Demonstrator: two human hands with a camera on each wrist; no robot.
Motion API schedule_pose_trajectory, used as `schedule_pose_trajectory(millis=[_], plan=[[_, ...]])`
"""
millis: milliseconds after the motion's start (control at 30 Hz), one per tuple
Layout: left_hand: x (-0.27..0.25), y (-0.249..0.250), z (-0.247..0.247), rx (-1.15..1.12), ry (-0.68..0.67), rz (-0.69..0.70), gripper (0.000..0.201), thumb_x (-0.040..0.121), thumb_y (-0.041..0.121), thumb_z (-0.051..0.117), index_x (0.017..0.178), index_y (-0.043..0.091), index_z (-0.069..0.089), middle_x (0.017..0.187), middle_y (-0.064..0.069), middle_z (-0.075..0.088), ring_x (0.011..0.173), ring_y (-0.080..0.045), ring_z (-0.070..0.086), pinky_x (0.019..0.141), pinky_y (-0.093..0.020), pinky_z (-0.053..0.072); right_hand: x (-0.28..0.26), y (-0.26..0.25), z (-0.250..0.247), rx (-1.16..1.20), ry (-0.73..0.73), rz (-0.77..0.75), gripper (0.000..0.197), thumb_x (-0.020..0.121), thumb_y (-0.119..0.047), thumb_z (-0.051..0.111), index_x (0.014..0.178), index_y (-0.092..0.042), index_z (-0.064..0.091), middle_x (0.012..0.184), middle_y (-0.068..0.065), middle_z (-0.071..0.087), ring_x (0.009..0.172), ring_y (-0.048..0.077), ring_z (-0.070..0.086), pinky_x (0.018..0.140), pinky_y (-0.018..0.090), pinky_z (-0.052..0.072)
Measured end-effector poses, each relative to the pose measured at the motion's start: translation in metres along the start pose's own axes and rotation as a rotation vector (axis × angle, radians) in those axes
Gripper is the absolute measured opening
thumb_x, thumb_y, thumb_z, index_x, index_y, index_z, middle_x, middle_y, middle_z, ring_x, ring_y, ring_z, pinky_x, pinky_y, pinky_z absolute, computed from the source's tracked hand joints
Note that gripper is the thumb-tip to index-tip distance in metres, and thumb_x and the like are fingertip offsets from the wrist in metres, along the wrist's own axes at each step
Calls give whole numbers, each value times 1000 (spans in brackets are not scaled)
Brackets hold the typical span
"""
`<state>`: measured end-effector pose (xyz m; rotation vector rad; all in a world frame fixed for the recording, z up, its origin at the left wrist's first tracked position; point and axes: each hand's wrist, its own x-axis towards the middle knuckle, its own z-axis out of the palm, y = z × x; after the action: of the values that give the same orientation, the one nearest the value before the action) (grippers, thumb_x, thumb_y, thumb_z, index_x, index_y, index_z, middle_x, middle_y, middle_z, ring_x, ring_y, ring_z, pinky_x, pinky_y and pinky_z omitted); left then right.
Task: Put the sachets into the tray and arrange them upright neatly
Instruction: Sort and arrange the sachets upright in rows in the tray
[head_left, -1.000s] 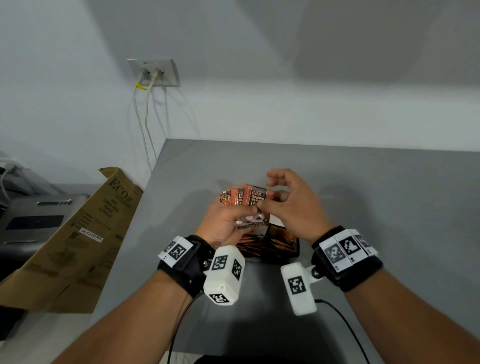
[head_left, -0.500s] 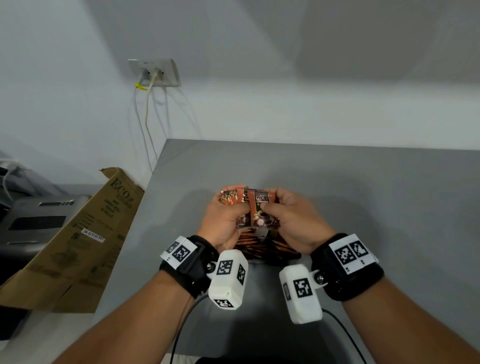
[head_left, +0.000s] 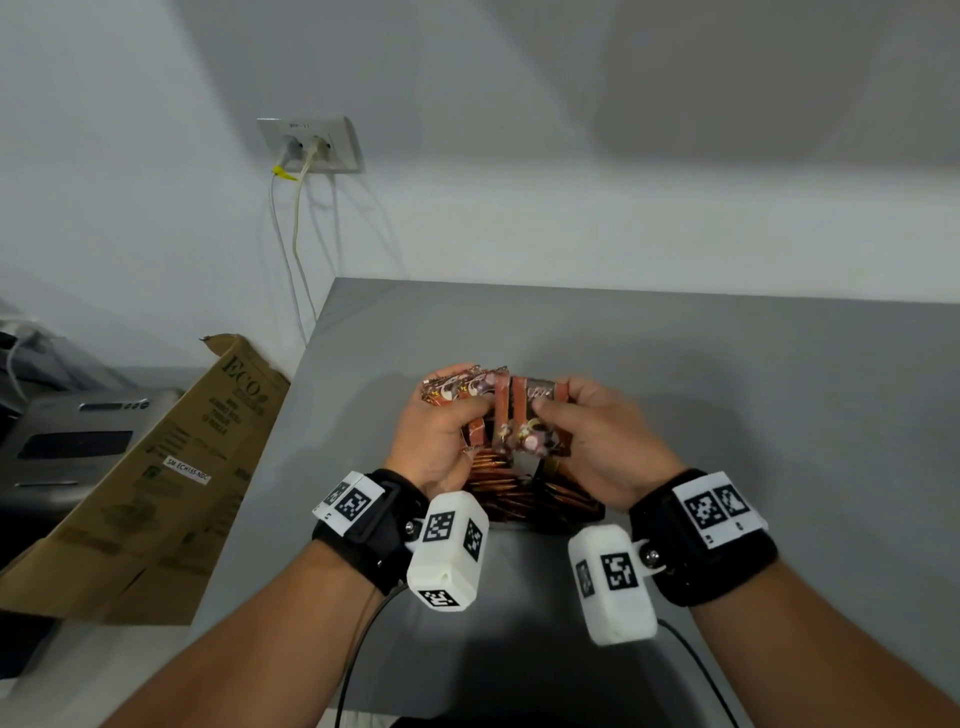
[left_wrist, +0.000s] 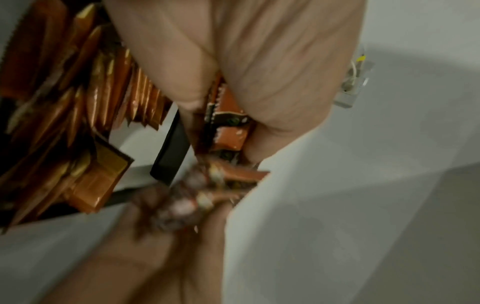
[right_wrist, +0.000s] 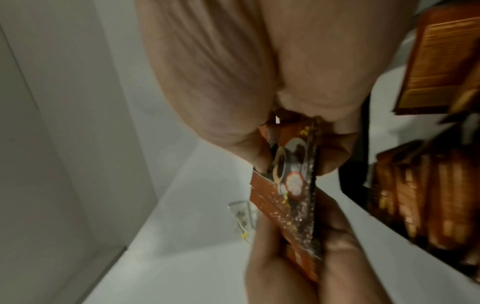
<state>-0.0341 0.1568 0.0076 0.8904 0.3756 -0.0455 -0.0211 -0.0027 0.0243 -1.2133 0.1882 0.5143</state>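
My left hand (head_left: 441, 431) grips a fanned bundle of orange-brown sachets (head_left: 470, 395) just above the black tray (head_left: 571, 512). My right hand (head_left: 582, 431) pinches one sachet (head_left: 535, 426) at the bundle's right side, thumb on its front. In the right wrist view that sachet (right_wrist: 291, 185) sits between thumb and fingers. The left wrist view shows the bundle (left_wrist: 226, 131) in my palm and the tray's black wall (left_wrist: 171, 148). Several sachets (head_left: 498, 488) stand in rows inside the tray, mostly hidden by my hands.
The grey table (head_left: 727, 389) stretches right and back to a white wall. A flattened cardboard box (head_left: 156, 478) leans off the table's left edge beside a grey machine (head_left: 67, 441). A wall socket (head_left: 311, 143) with cables hangs behind.
My right hand came back to the bundle and closed on one sachet. Both hands have drawn together and lowered slightly toward the tray.
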Motion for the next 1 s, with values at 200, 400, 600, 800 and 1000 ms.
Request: schedule_pose_trajectory(millis=[200,400,600,800,1000], plan=[[1,1,-3,23,-39,27,59,60,-16,65,114,6,58,93,-20,66,78,-34,67,68,-42,58,-1,7,4,-127,40,-91,13,93,5,59,94,-7,61,85,10,70,76,22,66,72,38,55],[-1,25,-7,287,-209,-135,54,59,-11,68,112,-1,65,98,-25,66,76,-33,66,74,-40,58,-3,-38,-12,-899,-225,-205,18,89,-2,68,91,-19,62,85,2,72,72,14,67,68,33,57],[4,30,-9,239,-75,-12,44,69,-27,60,99,4,65,84,-17,69,70,-31,70,59,-38,59,5,-26,-10,-563,102,-290,14,93,-5,64,92,-18,58,92,8,69,78,16,66,75,35,53],[2,9,-2,90,74,61,44,78,-25,56,105,11,60,88,-16,66,74,-34,67,68,-42,55,4,-5,9,-37,176,-160,16,96,1,58,110,-7,58,108,19,70,92,27,68,89,45,55],[-7,-3,10,-70,-5,67,52,67,-20,60,112,5,57,88,-18,66,71,-29,68,61,-36,56,3,-2,20,-78,209,-157,8,96,-6,60,104,-6,62,95,12,74,82,23,72,79,40,59]])
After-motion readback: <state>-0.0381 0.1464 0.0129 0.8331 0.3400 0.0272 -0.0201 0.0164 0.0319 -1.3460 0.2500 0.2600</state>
